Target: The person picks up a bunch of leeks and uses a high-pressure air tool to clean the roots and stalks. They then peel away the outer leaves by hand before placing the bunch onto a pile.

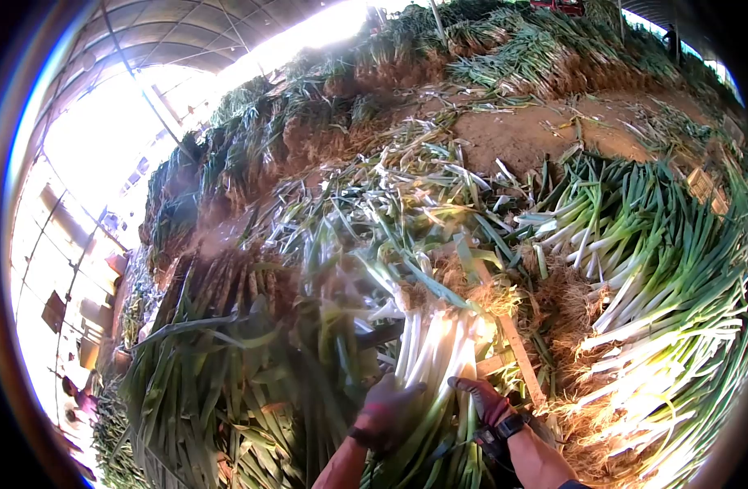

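A bunch of long green onions (439, 346) lies in front of me, its white stalks and roots pointing away and its green leaves towards me. My left hand (388, 405), slightly blurred, is closed around the left side of the bunch. On the opposite side my right hand (484, 401) grips it too, thumb over the stalks and a dark band-like device (508, 425) on the wrist. The fingers beneath the leaves are hidden. Just right of the bunch, a wooden slat (519, 359) runs down past the roots.
Green onions with dark leaves (194, 383) are heaped on my left. A long row of cleaner green onions (635, 285) curves along the right. Loose leaf scraps (382, 196) cover the ground ahead, near bare soil (512, 134). Taller stacks (537, 57) stand at the back.
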Demonstrator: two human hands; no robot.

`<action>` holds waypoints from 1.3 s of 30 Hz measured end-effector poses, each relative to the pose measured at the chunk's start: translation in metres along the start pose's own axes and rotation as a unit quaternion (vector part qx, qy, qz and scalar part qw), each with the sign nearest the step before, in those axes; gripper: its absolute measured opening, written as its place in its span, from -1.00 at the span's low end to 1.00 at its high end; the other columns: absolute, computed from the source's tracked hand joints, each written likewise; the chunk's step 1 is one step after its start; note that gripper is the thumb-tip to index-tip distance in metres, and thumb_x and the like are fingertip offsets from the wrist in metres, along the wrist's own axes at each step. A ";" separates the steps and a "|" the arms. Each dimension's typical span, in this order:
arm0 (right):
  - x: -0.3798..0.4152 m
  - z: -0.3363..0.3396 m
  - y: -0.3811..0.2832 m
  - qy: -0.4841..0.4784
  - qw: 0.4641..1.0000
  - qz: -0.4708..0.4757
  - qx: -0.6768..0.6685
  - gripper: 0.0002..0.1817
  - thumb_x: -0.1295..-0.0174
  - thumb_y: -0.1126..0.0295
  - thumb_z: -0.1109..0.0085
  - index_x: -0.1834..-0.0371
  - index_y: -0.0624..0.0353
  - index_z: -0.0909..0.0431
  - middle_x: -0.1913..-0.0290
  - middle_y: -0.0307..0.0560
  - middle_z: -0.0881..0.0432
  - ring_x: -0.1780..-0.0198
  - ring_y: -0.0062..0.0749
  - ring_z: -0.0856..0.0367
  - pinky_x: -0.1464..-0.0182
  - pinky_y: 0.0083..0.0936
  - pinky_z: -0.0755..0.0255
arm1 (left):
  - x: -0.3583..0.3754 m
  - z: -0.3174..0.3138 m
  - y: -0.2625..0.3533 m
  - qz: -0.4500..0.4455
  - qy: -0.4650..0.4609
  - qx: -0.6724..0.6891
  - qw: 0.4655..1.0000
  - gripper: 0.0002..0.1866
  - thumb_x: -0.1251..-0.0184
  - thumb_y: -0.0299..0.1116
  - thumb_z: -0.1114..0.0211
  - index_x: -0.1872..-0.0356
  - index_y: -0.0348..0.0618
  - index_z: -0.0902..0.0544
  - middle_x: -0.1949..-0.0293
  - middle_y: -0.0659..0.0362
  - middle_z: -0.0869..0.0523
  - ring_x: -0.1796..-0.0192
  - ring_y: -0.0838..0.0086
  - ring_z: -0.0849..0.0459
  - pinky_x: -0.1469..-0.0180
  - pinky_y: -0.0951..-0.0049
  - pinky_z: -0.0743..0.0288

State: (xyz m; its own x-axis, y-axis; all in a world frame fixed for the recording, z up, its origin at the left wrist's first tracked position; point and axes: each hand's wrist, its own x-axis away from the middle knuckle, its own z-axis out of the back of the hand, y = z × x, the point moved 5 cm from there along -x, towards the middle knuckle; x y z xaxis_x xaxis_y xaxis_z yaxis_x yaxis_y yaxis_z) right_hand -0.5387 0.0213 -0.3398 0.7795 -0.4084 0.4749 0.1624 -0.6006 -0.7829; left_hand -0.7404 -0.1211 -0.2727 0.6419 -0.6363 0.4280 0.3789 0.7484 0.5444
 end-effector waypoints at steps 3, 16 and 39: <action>-0.002 -0.001 0.006 0.004 0.997 -0.076 -0.012 -0.54 -0.58 0.15 -0.13 -0.36 0.18 -0.71 -0.29 0.01 -0.79 -0.39 -0.31 -0.69 -0.52 -0.36 -0.41 | -0.019 -0.012 -0.020 -0.035 -0.017 0.049 0.998 -0.21 -0.27 0.22 -0.57 -0.11 -0.44 -0.71 0.07 -0.12 -0.85 0.07 0.22 -0.83 -0.01 0.26 -0.66; -0.013 -0.002 0.016 -0.009 0.998 -0.003 -0.054 -0.54 -0.59 0.24 -0.16 -0.37 0.34 -0.66 -0.29 -0.03 -0.78 -0.38 -0.33 -0.68 -0.55 -0.38 -0.39 | -0.033 -0.034 -0.052 0.041 -0.220 0.265 0.938 -0.21 -0.41 0.08 -0.52 -0.52 -0.18 -0.56 -0.30 0.14 -0.73 -0.24 0.42 -0.67 -0.36 0.36 -0.51; 0.006 -0.014 0.001 0.016 0.999 0.027 0.004 -0.50 -0.50 0.00 -0.32 -0.23 0.19 -0.74 -0.02 -0.02 -0.80 0.00 -0.33 -0.75 -0.12 -0.34 -0.65 | 0.020 -0.013 -0.004 0.038 -0.149 0.377 0.913 -0.57 -0.52 -0.11 -0.48 -0.17 -0.25 -0.75 0.13 0.22 -0.83 0.19 0.56 -0.74 0.16 0.49 -0.61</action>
State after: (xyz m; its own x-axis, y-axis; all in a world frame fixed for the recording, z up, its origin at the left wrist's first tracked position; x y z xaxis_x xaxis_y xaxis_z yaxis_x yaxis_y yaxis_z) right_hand -0.5424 0.0083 -0.3323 0.7676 -0.4618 0.4444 0.1259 -0.5712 -0.8111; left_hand -0.7206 -0.1343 -0.2756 0.3955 -0.6941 0.6015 -0.2986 0.5222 0.7988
